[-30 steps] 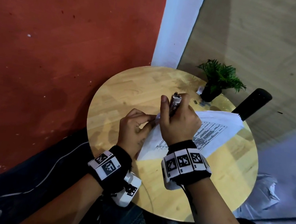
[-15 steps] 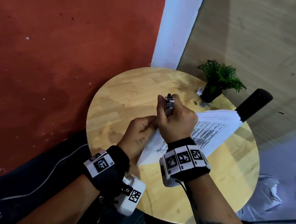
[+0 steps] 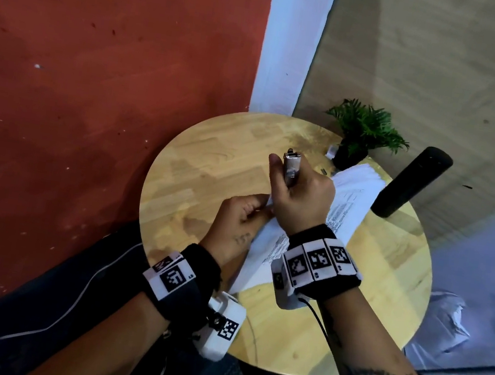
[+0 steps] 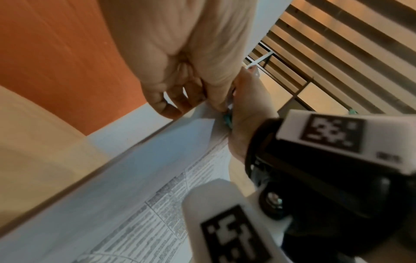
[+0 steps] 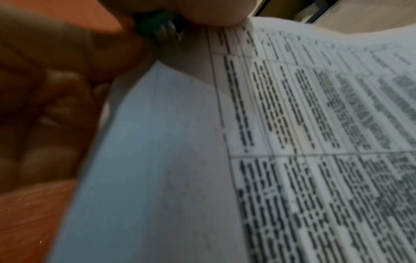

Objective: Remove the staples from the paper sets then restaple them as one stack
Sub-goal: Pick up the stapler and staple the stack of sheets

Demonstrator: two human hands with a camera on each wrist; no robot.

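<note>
A set of white printed sheets [image 3: 350, 202] lies across the round wooden table [image 3: 211, 162]. My left hand [image 3: 240, 215] pinches its near corner, with fingers curled on the paper [image 4: 157, 142]. My right hand [image 3: 298, 195] grips a metal stapler [image 3: 291, 165] upright, its lower end down at that same corner. In the right wrist view a green and metal tip [image 5: 162, 30] of the stapler touches the top edge of the printed page [image 5: 315, 124]. The staple itself is hidden by the hands.
A small potted plant [image 3: 364, 131] stands at the table's far edge, and a black cylinder [image 3: 410, 183] leans beside it on the right. A few small bits [image 3: 323, 170] lie near the pot. A red wall [image 3: 97, 68] rises to the left.
The far part of the sheets has lifted and bent upward. My left hand has slid closer under the right hand at the corner. The stapler stays upright in my right hand.
</note>
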